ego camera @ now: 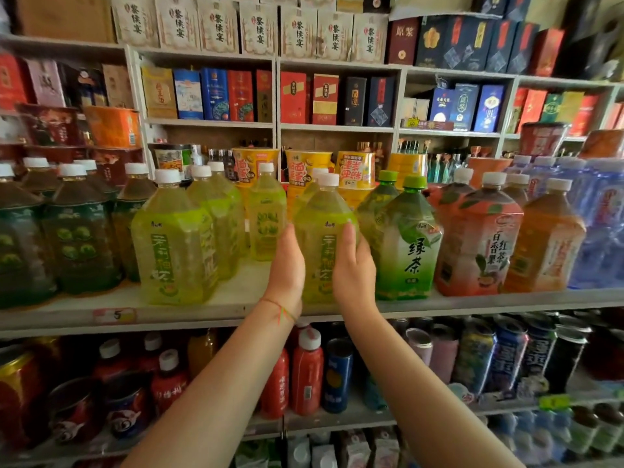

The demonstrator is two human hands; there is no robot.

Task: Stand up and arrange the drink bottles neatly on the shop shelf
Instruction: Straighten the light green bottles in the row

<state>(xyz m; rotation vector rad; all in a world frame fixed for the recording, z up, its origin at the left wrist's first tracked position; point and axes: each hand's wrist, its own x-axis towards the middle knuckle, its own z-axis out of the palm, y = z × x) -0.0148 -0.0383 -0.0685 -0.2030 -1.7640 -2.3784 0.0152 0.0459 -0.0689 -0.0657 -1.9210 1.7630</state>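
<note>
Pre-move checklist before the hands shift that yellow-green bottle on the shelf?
1. Both hands on the bottle: ok. Left hand and right hand flank the yellow-green bottle.
2. Bottle upright: ok, white cap on top.
3. Base flat on the shelf: cannot tell, wrists hide it.
4. Room on its left: ok, open gap toward the matching bottle.
5. Room on its right: not ok, the green tea bottle stands close against it.
6. Grip firmness: cannot tell.

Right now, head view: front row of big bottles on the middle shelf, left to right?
Dark green tea bottle → yellow-green bottle → yellow-green bottle held by both hands → green tea bottle → red tea bottle → orange bottle.
</note>
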